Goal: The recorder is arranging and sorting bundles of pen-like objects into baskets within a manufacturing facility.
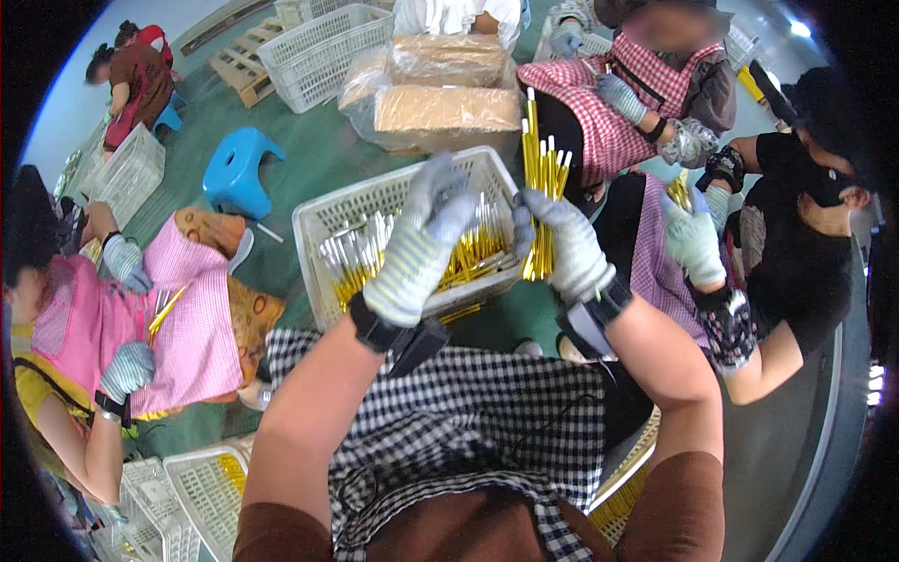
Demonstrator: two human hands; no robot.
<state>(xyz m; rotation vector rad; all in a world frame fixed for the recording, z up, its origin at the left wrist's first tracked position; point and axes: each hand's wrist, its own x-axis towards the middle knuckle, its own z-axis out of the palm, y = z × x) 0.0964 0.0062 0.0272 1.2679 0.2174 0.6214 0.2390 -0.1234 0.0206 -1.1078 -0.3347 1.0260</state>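
Note:
My right hand (pixel 569 245), in a striped knit glove with grey-blue fingertips, is closed round a bundle of thin gold sticks with pale tips (pixel 537 201). The bundle stands nearly upright, its ends uneven, beside the right rim of a white plastic basket (pixel 309 251). Over that basket is my left hand (pixel 412 248), gloved alike. Its fingers are raised and apart from the thumb, somewhat blurred, and nothing shows in them. Many loose sticks, gold and silver-white (pixel 478 245), lie in the basket below, partly hidden by my left hand.
A blue stool (pixel 242 170) stands left of the basket, plastic-wrapped cardboard boxes (pixel 448 110) beyond it. Co-workers sit close on both sides; one at the left has sticks on a pink apron (pixel 187 318). More baskets (pixel 201 496) stand at the lower left.

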